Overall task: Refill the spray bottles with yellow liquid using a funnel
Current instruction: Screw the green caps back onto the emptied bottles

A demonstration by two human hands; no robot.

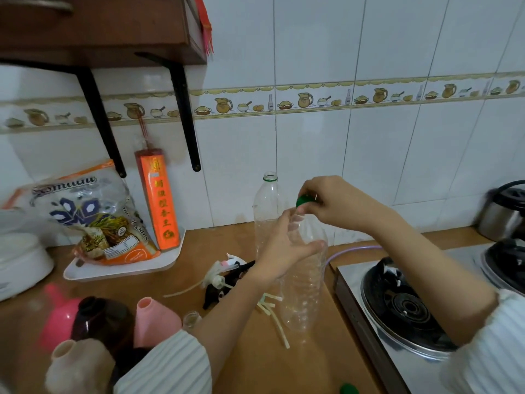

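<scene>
Near the right edge of the tabletop, beside the gas stove: an empty clear bottle stands upright, and the step in hand looks to be taking off its green cap.
Left hand: fingers wrapped round the bottle's shoulder, steadying it.
Right hand: fingers pinching the green cap at the neck; whether the cap is threaded on or already free cannot be told.
Second bottle: clear, uncapped, standing just behind the first, by the tiled wall.
Funnels: a bright pink funnel and a paler pink funnel sit at the front left corner, spouts up, flanking a dark brown jug.
Spray heads: lying loose mid-tabletop with their dip tubes, left of the held bottle.
Yellow liquid: not seen; the brown jug's contents cannot be judged.
Doing it well: hold the thin bottle low and lightly so it does not crumple, turn only the cap, then set the cap down away from the stove edge. Another green cap lies at the front edge.
Risk: an empty bottle tips easily; keep the steadying hand on until a funnel is seated.
</scene>
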